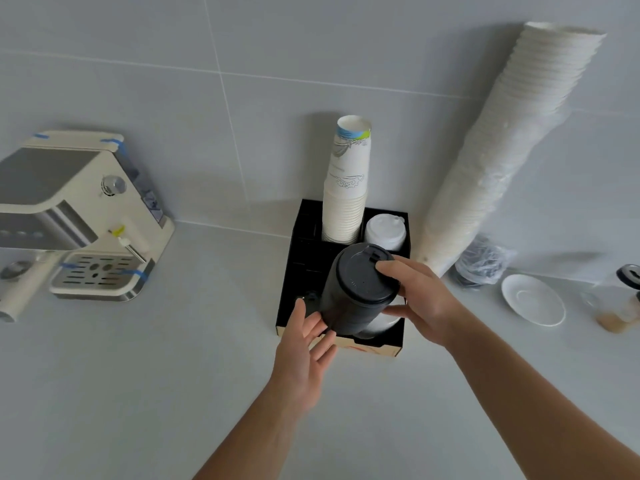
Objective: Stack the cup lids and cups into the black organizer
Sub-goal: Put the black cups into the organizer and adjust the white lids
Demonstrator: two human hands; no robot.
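Observation:
A tall stack of black cup lids point(353, 292) leans over the front of the black organizer point(294, 282). My right hand point(419, 299) grips the top of that stack, fingers curled over its rim. My left hand point(304, 348) has straight fingers against the stack's lower left side. A stack of white paper cups point(346, 195) stands in a back compartment, and a stack of white lids point(385, 232) fills the back right one. More white lids point(382, 323) show under the black stack.
A long sleeve of white cups point(502, 150) leans on the tiled wall at right, a crumpled plastic bag point(481, 263) at its foot. A white saucer point(533, 299) and a glass jar point(623, 299) sit far right. A cream coffee machine point(79, 216) stands at left.

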